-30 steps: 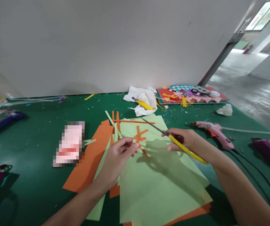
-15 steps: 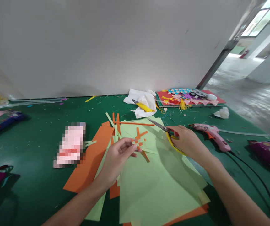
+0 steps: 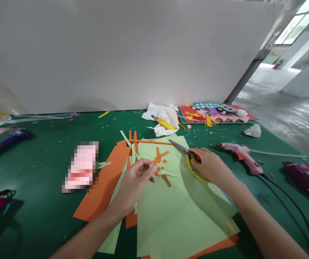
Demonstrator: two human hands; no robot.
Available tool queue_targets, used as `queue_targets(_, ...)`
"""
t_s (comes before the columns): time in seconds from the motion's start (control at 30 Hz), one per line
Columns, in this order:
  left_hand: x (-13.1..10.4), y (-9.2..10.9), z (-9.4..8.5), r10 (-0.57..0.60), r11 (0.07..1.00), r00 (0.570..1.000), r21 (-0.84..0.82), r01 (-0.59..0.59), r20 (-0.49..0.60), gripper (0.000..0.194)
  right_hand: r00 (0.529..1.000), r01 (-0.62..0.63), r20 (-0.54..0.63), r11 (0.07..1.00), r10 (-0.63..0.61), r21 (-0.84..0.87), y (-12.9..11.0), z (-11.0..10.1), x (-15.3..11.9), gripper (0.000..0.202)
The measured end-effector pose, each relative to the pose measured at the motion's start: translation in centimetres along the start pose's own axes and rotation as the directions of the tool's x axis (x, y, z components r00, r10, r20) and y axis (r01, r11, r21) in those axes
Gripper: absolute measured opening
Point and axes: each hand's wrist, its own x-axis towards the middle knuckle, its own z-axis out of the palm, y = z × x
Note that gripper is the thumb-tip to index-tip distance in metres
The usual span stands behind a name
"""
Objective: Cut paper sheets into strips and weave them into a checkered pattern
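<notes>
Head view: your left hand holds the small woven piece of orange and pale green strips in a narrow grip of thumb and fingers, above the green sheets on the counter. Your right hand grips the yellow-handled scissors, blades angled away and apart from the piece. For good control, pinch the weave firmly at its crossings, lest strips slip, and hold the blades clear of your left fingers.

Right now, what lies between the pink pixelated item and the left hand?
In the head view: an orange sheet, small pale green strips, pale green paper.
</notes>
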Motion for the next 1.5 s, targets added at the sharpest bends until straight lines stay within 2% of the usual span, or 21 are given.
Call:
queue_targets(0.13, 0.1, -0.3, -0.1, 0.004, 1.000, 1.000, -0.016, -0.004, 0.008, 0.017, 1.000, -0.017, 0.003, 1.000, 0.017, -0.014, -0.3, 0.1, -0.3, 0.037)
queue_targets(0.37, 0.3, -0.3, -0.3, 0.001, 1.000, 0.999, 0.031, 0.000, -0.034, 0.017, 0.998, 0.056, -0.019, 0.989, -0.060, -0.139, -0.6, 0.4, -0.9, 0.045)
queue_targets(0.57, 0.6, -0.3, -0.5, 0.016, 0.999, 1.000, 0.046, -0.015, -0.016, 0.019, 0.992, 0.093, -0.059, 0.969, -0.110, -0.230, -0.8, 0.5, -1.3, 0.045)
queue_targets(0.77, 0.4, -0.3, -0.6, 0.009, 0.993, 1.000, 0.118, -0.007, -0.020, 0.024, 0.989, 0.121, -0.050, 0.953, -0.140, -0.277, -0.8, 0.5, -1.6, 0.046)
queue_targets(0.93, 0.2, -0.4, -0.5, 0.040, 0.984, 0.999, 0.176, -0.040, 0.004, 0.025, 0.982, 0.111, -0.113, 0.950, -0.149, -0.291, -0.7, 0.0, -1.7, 0.037)
queue_targets(1.0, 0.1, -0.4, -0.4, 0.061, 0.968, 0.998, 0.243, -0.065, 0.023, 0.025, 0.974, 0.107, -0.173, 0.973, -0.144, -0.207, -1.1, -0.7, -1.7, 0.032)
queue_targets(1.1, -0.1, -0.5, -0.1, 0.110, 0.921, 0.991, 0.368, -0.130, 0.075, 0.024, 0.970, 0.175, -0.191, 0.976, -0.148, 0.131, -2.3, -1.6, -1.7, 0.030)
queue_targets(1.2, -0.3, -0.7, 0.1, 0.133, 0.893, 0.977, 0.407, -0.192, 0.169, 0.017, 0.967, 0.213, 0.014, 0.831, -0.256, 0.514, -3.9, -1.8, -2.2, 0.028)
queue_targets(1.27, -0.4, -0.7, 0.2, 0.132, 0.892, 0.967, 0.398, -0.213, 0.220, 0.018, 0.922, 0.161, 0.162, 0.729, -0.352, 0.665, -5.0, -1.5, -2.7, 0.025)
queue_targets(1.37, -0.4, -0.8, 0.1, 0.145, 0.887, 0.958, 0.396, -0.237, 0.249, 0.024, 0.890, 0.085, 0.242, 0.660, -0.388, 0.747, -6.0, -0.7, -3.1, 0.022)
queue_targets(1.5, -0.3, -0.8, -0.1, 0.182, 0.871, 0.968, 0.428, -0.241, 0.174, 0.026, 0.929, 0.074, 0.201, 0.687, -0.311, 0.723, -5.9, -0.4, -2.7, 0.024)
